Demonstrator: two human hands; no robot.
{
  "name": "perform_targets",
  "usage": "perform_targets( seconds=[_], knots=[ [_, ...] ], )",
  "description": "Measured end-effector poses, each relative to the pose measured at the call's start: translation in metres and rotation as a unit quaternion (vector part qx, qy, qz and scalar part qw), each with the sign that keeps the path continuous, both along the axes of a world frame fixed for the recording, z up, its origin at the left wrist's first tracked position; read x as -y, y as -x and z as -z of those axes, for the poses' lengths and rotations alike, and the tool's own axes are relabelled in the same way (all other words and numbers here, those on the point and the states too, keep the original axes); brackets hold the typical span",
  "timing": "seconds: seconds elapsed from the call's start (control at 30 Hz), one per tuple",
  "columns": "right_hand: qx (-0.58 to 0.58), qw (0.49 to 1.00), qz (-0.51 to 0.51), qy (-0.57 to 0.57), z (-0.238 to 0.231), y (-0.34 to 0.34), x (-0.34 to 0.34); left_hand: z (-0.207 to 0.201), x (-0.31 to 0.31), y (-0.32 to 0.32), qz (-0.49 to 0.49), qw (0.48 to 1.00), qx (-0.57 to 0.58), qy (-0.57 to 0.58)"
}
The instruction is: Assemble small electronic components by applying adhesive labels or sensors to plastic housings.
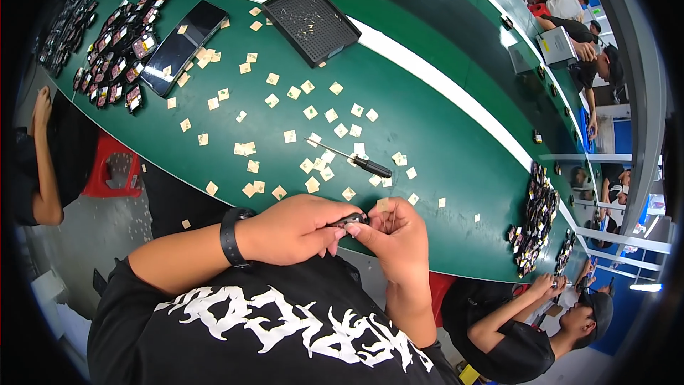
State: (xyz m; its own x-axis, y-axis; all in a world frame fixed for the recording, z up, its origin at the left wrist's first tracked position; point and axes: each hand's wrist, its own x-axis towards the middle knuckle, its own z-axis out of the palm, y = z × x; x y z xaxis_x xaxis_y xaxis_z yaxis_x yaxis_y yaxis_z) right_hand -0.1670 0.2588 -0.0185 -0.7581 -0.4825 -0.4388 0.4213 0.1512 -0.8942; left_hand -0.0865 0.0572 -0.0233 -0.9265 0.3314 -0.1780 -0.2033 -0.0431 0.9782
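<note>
A small black device (pixel 354 219) sits between my two hands at the near edge of the green table. My left hand (pixel 288 228), with a black band on its wrist, is closed around the left side of it. The thumb of my right hand (pixel 401 240) presses on its right side, and the fingers curl behind. A small pale square of paper (pixel 383 204) shows at the right hand's index finger; whether it is stuck or pinched there I cannot tell. Just beyond my hands lies a screwdriver (pixel 372 167) with a black handle, its shaft pointing up and left.
Several pale paper squares (pixel 290 136) are scattered over the table (pixel 449 164). A black tray (pixel 311 25) with tiny parts stands at the back, beside a dark phone-like slab (pixel 184 46). Piles of black devices lie left (pixel 117 50) and right (pixel 536 221). Co-workers sit on both sides.
</note>
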Motion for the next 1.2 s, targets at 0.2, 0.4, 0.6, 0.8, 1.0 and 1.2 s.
perform_targets(
  seconds=[0.2,0.4,0.6,0.8,1.0,1.2],
  knots=[
    [0.050,0.995,0.065,0.064,0.000,0.004,-0.020,0.006,-0.006,0.001,-0.128,0.964,0.141,-0.188],
    [-0.023,0.992,0.120,-0.007,-0.002,-0.009,-0.053,-0.001,-0.006,0.004,-0.154,0.961,0.168,-0.154],
    [-0.278,0.914,0.205,-0.214,0.002,0.007,-0.117,-0.002,-0.020,0.004,-0.155,0.972,0.142,-0.104],
    [-0.470,0.661,0.259,-0.524,0.012,0.050,-0.223,0.008,-0.016,0.003,-0.174,0.969,0.148,-0.092],
    [-0.453,0.582,0.316,-0.597,0.024,0.068,-0.263,0.000,-0.008,0.010,-0.172,0.976,0.116,-0.072],
    [-0.483,0.579,0.123,-0.645,0.024,0.104,-0.256,-0.002,-0.005,-0.015,-0.170,0.964,0.195,-0.065]
  ],
)
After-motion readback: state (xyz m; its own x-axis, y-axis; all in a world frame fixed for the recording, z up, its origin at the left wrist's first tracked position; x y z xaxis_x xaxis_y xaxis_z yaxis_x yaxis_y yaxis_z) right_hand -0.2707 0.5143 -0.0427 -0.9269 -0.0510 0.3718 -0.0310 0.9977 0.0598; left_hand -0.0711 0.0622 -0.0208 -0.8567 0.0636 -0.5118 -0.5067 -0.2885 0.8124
